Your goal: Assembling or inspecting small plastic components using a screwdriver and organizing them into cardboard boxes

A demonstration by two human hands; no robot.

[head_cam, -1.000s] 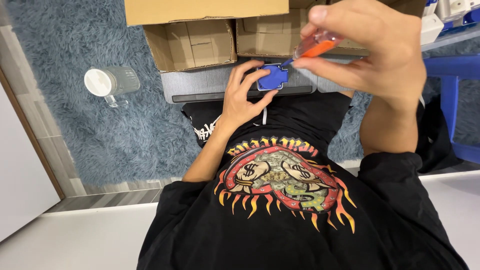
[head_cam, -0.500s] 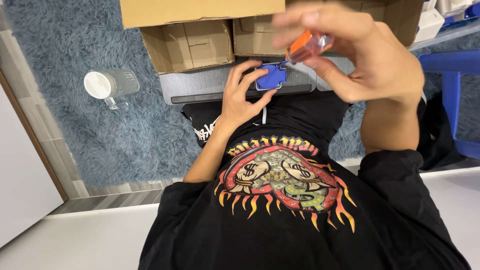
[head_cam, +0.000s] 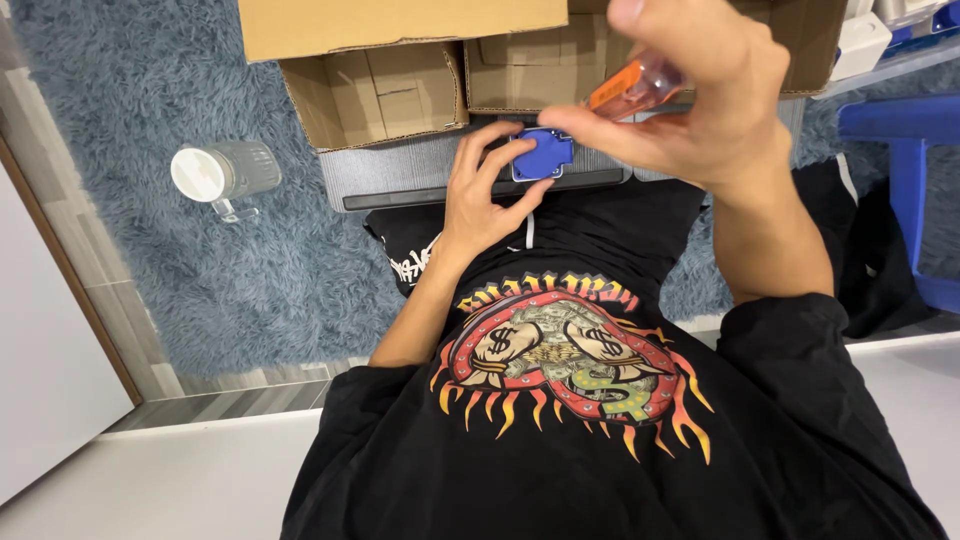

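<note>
L hand (head_cam: pixel 478 200) on blue socket (head_cam: pixel 541 157), R hand (head_cam: pixel 705 95) pinching orange tool (head_cam: pixel 630 88)

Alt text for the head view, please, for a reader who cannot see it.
Seen from above, the left hand holds a small blue part against a grey tray, while the right hand, raised nearer the camera, pinches an orange-tipped clear tool. Open cardboard boxes stand behind on a blue rug, where a clear jar lies on its side.
</note>
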